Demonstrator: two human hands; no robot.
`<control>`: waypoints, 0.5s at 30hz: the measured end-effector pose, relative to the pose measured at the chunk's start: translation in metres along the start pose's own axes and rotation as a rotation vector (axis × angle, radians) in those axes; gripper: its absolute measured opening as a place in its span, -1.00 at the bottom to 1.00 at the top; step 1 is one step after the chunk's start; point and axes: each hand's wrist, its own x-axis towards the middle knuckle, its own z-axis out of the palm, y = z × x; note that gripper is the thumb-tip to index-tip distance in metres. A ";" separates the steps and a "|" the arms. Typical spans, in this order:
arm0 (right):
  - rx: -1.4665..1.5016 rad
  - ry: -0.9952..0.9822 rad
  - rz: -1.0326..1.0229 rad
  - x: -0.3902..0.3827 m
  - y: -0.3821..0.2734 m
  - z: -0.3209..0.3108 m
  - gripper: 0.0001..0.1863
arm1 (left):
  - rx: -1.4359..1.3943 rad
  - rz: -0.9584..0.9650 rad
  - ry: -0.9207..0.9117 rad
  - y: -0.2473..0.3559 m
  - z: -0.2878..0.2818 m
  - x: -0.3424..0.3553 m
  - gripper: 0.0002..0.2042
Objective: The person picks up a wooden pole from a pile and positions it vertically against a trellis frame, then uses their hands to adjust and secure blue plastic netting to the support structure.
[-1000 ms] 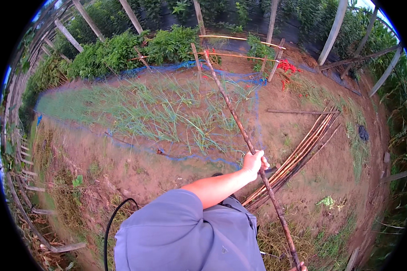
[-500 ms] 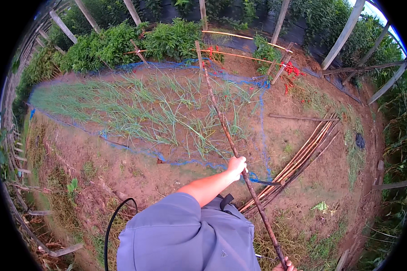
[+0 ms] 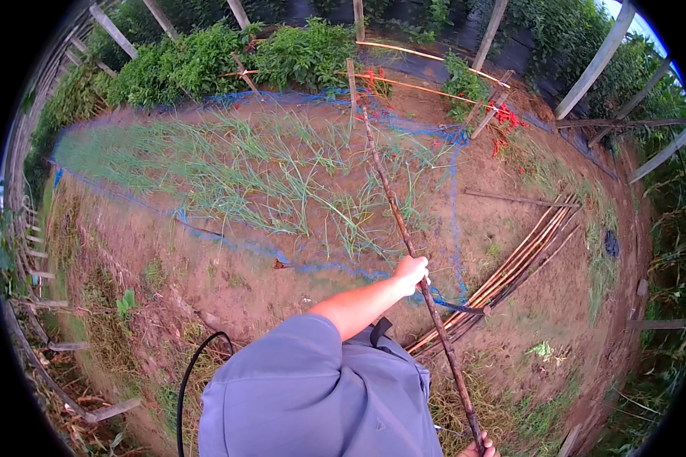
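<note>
Gripping long stick | left hand grip clamped mid-shaft | right hand clamped at near end

one long stick, two hands, one pole bundle

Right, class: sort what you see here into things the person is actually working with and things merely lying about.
In use:
- long wooden pole, gripped by left hand and, low down, right hand

Lying about:
- bundle of bamboo canes
- blue netting around the grassy bed
- black hose
</note>
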 end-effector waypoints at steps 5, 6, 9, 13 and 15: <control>0.058 -0.015 -0.080 0.019 -0.045 -0.019 -0.45 | -0.060 0.008 -0.087 -0.014 0.028 -0.041 -0.82; 0.079 -0.023 -0.113 0.020 -0.059 -0.021 -0.45 | -0.035 0.013 -0.137 -0.019 0.034 -0.058 -0.80; 0.047 0.039 -0.200 0.039 -0.109 -0.048 -0.53 | 0.117 0.043 -0.261 -0.050 0.048 -0.095 -0.71; 0.000 0.111 -0.303 0.082 -0.172 -0.101 -0.59 | 0.153 0.031 -0.309 -0.073 0.052 -0.142 -0.70; -0.008 0.123 -0.323 0.092 -0.170 -0.107 -0.60 | 0.112 0.023 -0.280 -0.072 0.047 -0.142 -0.71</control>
